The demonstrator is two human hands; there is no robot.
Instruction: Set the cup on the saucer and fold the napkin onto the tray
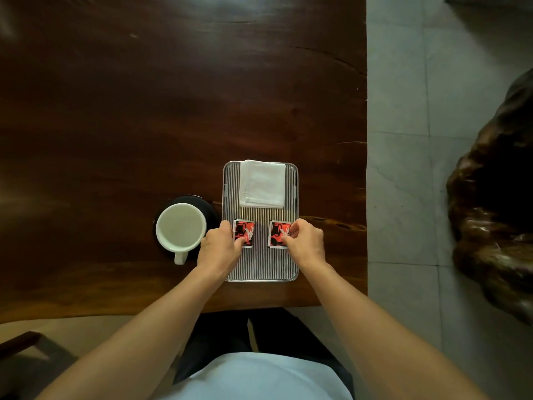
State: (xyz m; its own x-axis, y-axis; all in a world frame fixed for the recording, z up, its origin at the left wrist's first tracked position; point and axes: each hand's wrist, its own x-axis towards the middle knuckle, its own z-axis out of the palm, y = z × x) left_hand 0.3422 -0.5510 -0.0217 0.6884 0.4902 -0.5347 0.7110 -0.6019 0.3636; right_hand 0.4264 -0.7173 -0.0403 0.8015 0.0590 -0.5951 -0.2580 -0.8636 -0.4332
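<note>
Cup sits on saucer, left of tray. Napkin lies folded at tray's far end; I judge it soft, light, best lifted by an edge. Left hand and right hand each pinch a red packet.

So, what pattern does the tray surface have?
Fine dark and light stripes running lengthwise on the tray, seen in the head view.

Glossy wooden table, cloth napkin
</note>
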